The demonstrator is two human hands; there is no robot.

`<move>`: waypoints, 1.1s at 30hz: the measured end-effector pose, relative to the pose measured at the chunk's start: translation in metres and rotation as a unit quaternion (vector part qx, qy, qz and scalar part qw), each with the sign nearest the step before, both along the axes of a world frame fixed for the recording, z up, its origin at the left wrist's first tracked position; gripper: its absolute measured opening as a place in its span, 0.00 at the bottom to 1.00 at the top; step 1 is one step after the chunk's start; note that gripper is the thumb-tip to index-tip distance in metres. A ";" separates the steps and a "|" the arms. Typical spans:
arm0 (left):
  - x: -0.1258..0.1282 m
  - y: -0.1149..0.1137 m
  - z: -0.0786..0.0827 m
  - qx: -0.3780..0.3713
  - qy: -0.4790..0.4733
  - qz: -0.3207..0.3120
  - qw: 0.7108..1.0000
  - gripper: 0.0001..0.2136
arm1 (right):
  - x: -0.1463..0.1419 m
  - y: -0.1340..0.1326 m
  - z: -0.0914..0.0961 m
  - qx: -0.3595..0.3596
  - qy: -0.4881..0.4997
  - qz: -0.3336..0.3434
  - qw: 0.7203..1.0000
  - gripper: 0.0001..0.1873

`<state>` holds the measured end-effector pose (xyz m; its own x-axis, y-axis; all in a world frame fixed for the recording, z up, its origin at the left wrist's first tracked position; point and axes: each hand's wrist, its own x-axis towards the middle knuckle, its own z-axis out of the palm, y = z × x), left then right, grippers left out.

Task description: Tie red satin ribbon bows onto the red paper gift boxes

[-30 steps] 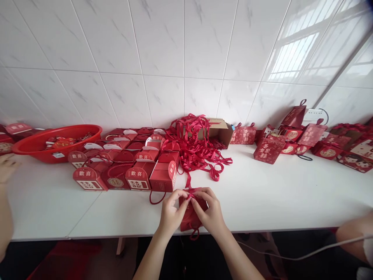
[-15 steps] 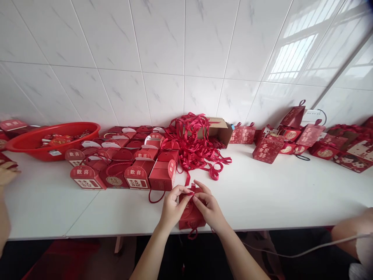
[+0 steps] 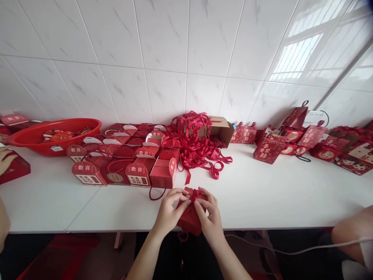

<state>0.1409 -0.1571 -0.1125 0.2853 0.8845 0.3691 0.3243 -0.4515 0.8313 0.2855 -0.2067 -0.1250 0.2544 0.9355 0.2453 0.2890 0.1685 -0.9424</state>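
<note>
A small red gift box (image 3: 189, 222) sits at the table's front edge, with a cord loop hanging from its near side. On its top a red ribbon (image 3: 194, 194) is gathered into what looks like a bow or knot. My left hand (image 3: 172, 206) pinches the ribbon from the left between thumb and fingers. From the right, my right hand (image 3: 209, 214) pinches it too, the two thumbs close together. The fingers partly cover the ribbon and the box top.
Rows of red boxes (image 3: 138, 174) stand left of centre, beside a heap of loose ribbons (image 3: 194, 146) and an open cardboard box (image 3: 220, 132). A red basin (image 3: 37, 146) holds small packets. More boxes (image 3: 268, 149) stand right. Other people's hand (image 3: 6, 160) and arm (image 3: 354, 229) show at the sides.
The gift box has turned slightly under my hands, and the ribbon on its top is bunched up more. At the left edge, the other person's red box has come further into view.
</note>
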 end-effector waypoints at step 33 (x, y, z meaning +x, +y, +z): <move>-0.015 0.015 0.055 0.052 0.250 -0.172 0.951 0.03 | 0.055 0.017 0.075 0.034 -0.289 0.353 0.889 0.20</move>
